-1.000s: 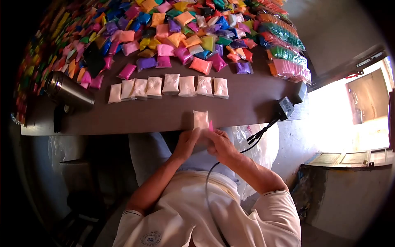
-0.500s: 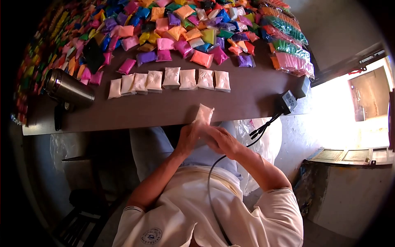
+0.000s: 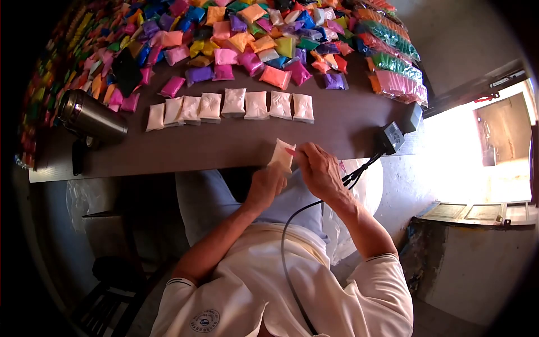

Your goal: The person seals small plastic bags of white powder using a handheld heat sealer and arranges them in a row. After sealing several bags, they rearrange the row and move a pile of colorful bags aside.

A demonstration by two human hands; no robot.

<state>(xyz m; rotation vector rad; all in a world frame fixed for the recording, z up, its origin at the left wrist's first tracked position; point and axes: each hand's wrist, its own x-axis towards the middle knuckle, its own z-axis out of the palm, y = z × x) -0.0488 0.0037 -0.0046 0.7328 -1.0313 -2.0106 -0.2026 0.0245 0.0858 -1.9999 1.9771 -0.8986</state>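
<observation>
A small pale pink powder packet (image 3: 281,154) stands upright at the near edge of the brown table (image 3: 224,149). My left hand (image 3: 266,185) grips its lower end from below. My right hand (image 3: 318,169) is at its right side, fingers curled, with a thin pink tool tip showing at the packet's upper edge; a black cable (image 3: 292,224) runs from this hand down over my lap. A row of several similar pale packets (image 3: 233,105) lies flat across the middle of the table.
A heap of many-coloured packets (image 3: 241,39) fills the far side of the table. A steel flask (image 3: 92,117) lies at the left. A black adapter box (image 3: 390,137) sits at the right edge, with bundled packets (image 3: 393,67) behind it.
Both hands rose from below the table edge. The packet tilted slightly and moved up onto the table edge; my right hand lifted to its upper right side.
</observation>
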